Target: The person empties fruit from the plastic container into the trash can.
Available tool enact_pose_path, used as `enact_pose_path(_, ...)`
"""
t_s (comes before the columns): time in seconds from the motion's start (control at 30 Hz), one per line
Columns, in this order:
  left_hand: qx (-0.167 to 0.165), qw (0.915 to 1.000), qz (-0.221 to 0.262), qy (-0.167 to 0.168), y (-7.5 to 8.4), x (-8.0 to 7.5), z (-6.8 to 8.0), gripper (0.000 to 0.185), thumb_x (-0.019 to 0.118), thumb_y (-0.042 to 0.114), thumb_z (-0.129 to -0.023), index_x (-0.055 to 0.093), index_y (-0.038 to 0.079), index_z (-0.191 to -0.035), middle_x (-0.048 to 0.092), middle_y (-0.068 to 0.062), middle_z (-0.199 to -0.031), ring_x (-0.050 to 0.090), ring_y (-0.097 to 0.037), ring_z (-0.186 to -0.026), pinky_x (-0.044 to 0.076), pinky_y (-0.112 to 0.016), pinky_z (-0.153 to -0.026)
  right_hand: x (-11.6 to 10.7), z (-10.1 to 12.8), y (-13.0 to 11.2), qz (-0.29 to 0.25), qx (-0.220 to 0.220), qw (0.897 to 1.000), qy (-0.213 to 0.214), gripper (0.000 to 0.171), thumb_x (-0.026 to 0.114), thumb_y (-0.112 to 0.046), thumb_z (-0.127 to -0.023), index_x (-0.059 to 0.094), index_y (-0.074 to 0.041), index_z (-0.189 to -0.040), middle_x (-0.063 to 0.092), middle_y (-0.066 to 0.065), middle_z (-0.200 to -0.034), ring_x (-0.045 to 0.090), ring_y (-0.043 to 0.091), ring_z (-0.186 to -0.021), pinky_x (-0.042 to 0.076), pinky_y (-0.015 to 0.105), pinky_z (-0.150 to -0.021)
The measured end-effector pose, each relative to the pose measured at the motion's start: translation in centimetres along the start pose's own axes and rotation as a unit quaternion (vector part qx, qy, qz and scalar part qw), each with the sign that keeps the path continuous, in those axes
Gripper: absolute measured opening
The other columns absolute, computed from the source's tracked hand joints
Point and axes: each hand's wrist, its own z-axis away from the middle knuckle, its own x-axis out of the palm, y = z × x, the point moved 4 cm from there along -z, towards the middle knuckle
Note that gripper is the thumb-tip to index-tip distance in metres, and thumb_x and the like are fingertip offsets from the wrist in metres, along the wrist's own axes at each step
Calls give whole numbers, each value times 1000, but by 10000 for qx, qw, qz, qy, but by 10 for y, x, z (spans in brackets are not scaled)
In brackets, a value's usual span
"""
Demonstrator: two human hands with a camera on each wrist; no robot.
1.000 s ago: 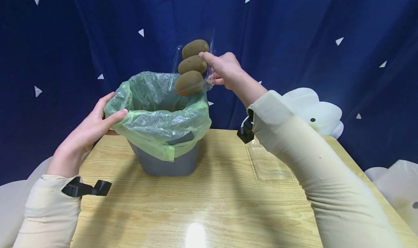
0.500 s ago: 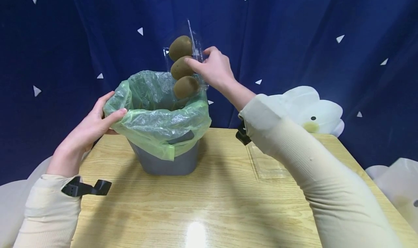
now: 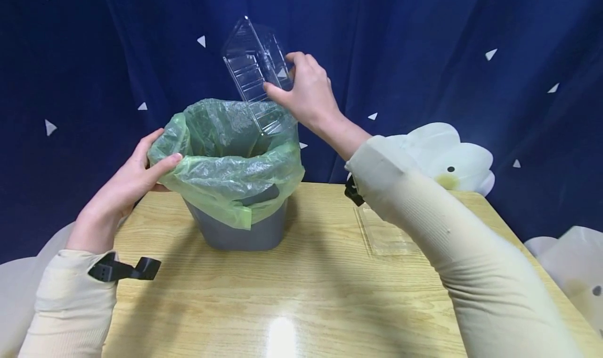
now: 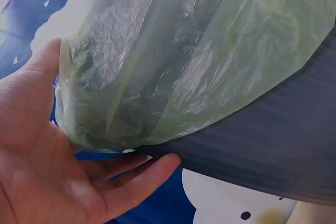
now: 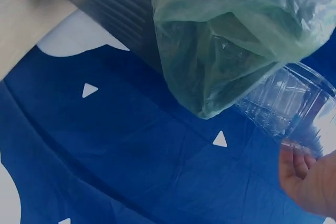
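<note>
- Nearest is the wooden table (image 3: 301,295), with a flat clear lid (image 3: 386,235) lying on it under the right sleeve.
- On the table stands a gray bin (image 3: 237,232) with a green bag (image 3: 226,175) folded over its top.
- The left hand (image 3: 129,182) holds the bag's edge at the rim, thumb on top and fingers underneath, so the bin sits firm.
- Farther back, the right hand (image 3: 303,93) pinches a clear plastic tray (image 3: 252,67), tipped on end over the bin's mouth.
- The tray looks empty, so I think this is the tipping-out step.
- Next, the tray likely needs to go down somewhere, gently, while the left hand steadies the bin.
</note>
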Motion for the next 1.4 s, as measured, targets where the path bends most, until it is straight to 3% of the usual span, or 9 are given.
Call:
enact_pose_path(0.27,-4,10000,8,-3,-1,2,0,73,43,34,-95,-7,20,-146,23,-20,-139,48,8,-85,49,-20,-65,-8,3,20,-295,277,9990,207,65,60,-49,-81,43,-11,-132,53,2,-107,49,14,-95,41,26,-82)
enact_pose_path(0.47,-9,10000,-22,-14,-1,4,1,73,43,36,-95,-7,21,-146,23,-21,-139,47,6,-87,49,-21,-66,-17,10,40,-1033,604,9921,376,63,60,-49,-81,45,-13,-130,56,3,-108,54,10,-91,44,23,-79)
enact_pose_path(0.8,12,10000,-49,15,-4,2,3,74,43,36,-94,-7,21,-146,20,-22,-141,45,3,-91,49,-21,-65,-24,26,67,-2421,1075,9637,332,58,57,-45,-86,44,-12,-131,55,5,-111,63,17,-82,51,25,-74)
enact_pose_path(1.03,0,10000,-52,38,-5,3,3,74,43,36,-95,-7,20,-146,20,-23,-141,45,5,-90,48,-21,-65,-25,37,85,-2858,1251,9497,271,59,52,-41,-90,39,-5,-134,51,11,-117,62,17,-84,53,25,-74)
enact_pose_path(1.27,19,10000,-28,53,-5,4,4,73,43,35,-95,-7,19,-146,21,-22,-140,45,5,-90,49,-20,-66,-24,46,104,-3614,1354,9215,427,51,50,-33,-92,40,1,-130,52,11,-106,59,12,-73,53,24,-70)
enact_pose_path(1.4,31,9999,-66,75,-5,4,5,73,43,36,-95,-6,20,-146,21,-21,-140,44,2,-93,49,-22,-67,-22,53,115,-3759,1434,9145,439,49,49,-31,-94,39,2,-128,51,8,-102,58,10,-71,53,22,-68)
